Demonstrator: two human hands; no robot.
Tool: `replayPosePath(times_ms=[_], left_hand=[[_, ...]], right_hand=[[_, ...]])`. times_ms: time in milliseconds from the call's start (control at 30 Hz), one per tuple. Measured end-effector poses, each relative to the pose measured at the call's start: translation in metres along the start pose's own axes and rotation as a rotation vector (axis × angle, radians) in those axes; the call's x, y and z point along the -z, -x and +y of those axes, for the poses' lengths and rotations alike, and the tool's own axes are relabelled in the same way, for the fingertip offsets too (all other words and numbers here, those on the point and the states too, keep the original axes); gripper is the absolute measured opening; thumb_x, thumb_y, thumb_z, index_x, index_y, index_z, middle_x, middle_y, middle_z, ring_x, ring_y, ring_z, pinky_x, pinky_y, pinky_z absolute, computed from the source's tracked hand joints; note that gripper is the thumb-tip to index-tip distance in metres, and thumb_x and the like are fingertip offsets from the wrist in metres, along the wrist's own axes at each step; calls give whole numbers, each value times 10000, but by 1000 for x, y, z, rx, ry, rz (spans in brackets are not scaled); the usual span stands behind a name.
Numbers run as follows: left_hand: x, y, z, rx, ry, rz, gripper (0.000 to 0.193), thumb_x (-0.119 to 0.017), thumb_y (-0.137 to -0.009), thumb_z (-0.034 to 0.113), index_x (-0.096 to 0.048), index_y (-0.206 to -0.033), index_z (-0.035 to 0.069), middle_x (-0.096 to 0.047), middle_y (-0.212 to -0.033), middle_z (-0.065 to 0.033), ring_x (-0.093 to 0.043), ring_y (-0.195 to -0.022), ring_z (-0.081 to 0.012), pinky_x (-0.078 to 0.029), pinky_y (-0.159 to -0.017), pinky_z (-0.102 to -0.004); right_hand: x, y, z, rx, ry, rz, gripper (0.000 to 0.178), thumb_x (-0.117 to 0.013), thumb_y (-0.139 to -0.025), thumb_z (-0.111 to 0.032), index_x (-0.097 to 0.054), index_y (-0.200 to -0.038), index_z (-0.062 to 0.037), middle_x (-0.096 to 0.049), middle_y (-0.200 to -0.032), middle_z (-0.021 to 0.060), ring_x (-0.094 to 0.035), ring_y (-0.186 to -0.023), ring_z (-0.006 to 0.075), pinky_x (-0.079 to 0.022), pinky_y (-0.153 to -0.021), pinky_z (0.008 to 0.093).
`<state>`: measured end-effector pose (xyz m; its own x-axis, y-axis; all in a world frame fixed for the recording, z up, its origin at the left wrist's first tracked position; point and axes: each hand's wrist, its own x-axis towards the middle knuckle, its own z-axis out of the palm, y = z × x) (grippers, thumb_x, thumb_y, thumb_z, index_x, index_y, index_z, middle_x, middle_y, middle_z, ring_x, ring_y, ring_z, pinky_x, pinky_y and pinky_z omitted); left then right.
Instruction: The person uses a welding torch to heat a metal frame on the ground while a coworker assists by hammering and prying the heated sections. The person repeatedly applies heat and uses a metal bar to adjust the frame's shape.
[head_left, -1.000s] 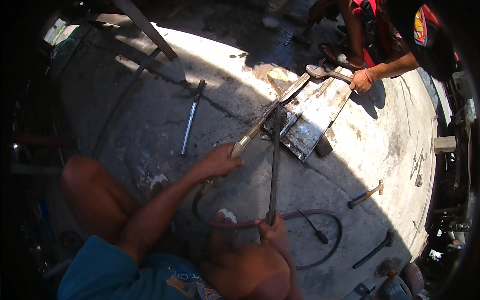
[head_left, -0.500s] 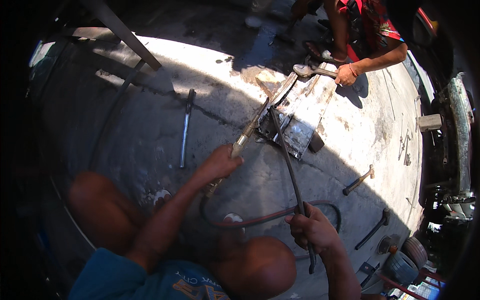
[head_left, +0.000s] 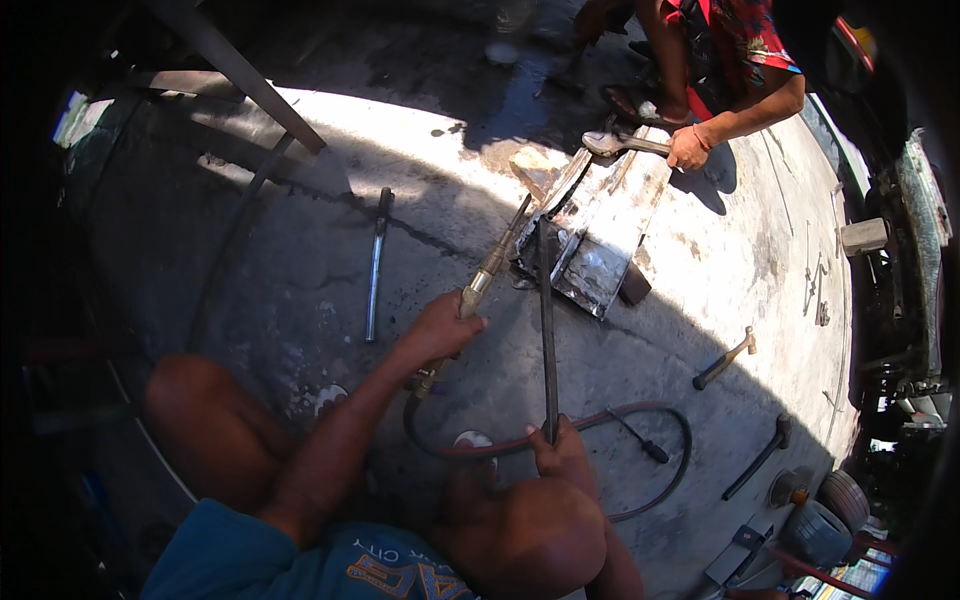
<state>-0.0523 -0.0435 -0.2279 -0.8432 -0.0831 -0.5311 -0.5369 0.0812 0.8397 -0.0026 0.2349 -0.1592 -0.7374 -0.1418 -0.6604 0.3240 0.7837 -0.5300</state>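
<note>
My left hand [head_left: 440, 328] is closed round the brass-coloured body of a gas torch [head_left: 483, 279], its nozzle pointing at the near left corner of a worn metal piece [head_left: 597, 272]. No flame shows clearly. In my right hand [head_left: 562, 452] is a long dark pry bar [head_left: 548, 345]; its far end meets the near end of the metal piece, close to the torch nozzle. A co-worker's hand [head_left: 688, 148] grips a large adjustable wrench [head_left: 610, 143] at the far end of the piece, the wrench head against its far left edge.
A red and dark hose [head_left: 655, 406] loops from the torch past my right hand, a screwdriver [head_left: 652, 450] beside it. Two hammers [head_left: 727, 358] [head_left: 758, 458] lie right; a shiny metal tube [head_left: 376, 265] lies left. A slanted metal beam [head_left: 240, 75] stands far left.
My right hand has moved left and nearer to me, swinging the pry bar almost straight. The screwdriver has come into sight. The torch and wrench hardly moved.
</note>
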Motion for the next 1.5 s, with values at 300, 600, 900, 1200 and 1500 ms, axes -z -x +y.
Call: replayPosePath(times_ms=[300,600,900,1200,1500], left_hand=[[-7,11,-1,8,-22,2,322,-703,-935,259,-550,-1012,-14,-597,-710,-63,-606,-532,-172,-504,-503,-355],[-23,23,6,42,-66,-25,271,-710,-931,239,-553,-1003,29,-568,-717,-23,-591,-574,-144,-510,-531,-339],[-22,28,7,71,-65,100,284,-713,-939,251,-536,-988,34,-558,-714,-22,-574,-589,-139,-513,-542,-339],[-40,25,18,45,-45,122,269,-724,-941,241,-534,-965,52,-548,-701,-15,-541,-568,-126,-499,-538,-325],[-62,30,37,94,-95,148,271,-715,-969,250,-538,-996,46,-551,-714,-12,-541,-573,-118,-486,-532,-314]], right_hand=[[41,-11,23,11,-397,-277,197,-693,-947,-147,-561,-982,-5,-612,-796,33,-591,-681,140,-483,-622,326],[147,15,-86,-149,-535,-393,253,-697,-948,-167,-470,-852,-111,-484,-598,-23,-440,-399,77,-319,-375,261],[107,48,68,180,-113,-224,312,-723,-893,-189,-541,-1057,4,-590,-678,110,-583,-583,281,-454,-563,420],[86,27,190,160,378,105,284,-698,-830,-119,-586,-1068,-13,-673,-935,255,-669,-858,487,-532,-765,566],[115,-29,181,345,478,660,149,-686,-884,-49,-673,-1030,-27,-641,-996,181,-629,-953,360,-483,-883,478]])
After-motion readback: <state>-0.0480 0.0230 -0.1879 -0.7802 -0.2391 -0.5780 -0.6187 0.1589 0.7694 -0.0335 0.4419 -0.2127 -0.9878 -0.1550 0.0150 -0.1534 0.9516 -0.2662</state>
